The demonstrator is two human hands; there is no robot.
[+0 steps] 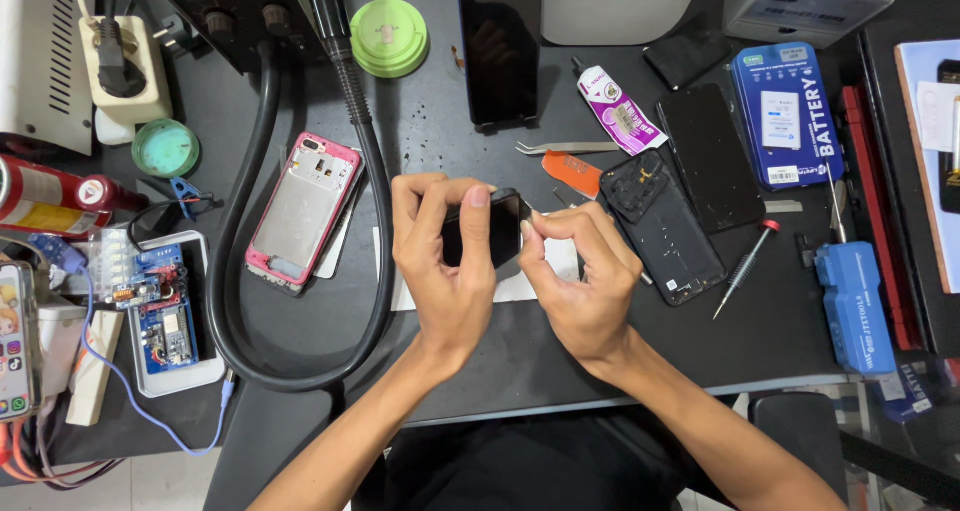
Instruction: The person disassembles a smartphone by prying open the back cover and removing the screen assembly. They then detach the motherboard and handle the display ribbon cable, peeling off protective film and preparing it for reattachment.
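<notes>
Both my hands hold a small black flat phone part [497,227] above the dark work mat [560,351]. My left hand [443,256] grips its left side with thumb and fingers wrapped around it. My right hand [580,276] pinches its right edge with thumb and forefinger. Most of the part is hidden by my fingers. A white sheet [520,286] lies on the mat under my hands.
A pink phone frame [303,208] lies left, ringed by a thick black hose [375,181]. Right of my hands lie a black phone back [660,226], dark screen [712,156], screwdriver [745,266], tweezers [565,148], orange pick [572,171], glue tube [620,109] and blue battery box [788,116].
</notes>
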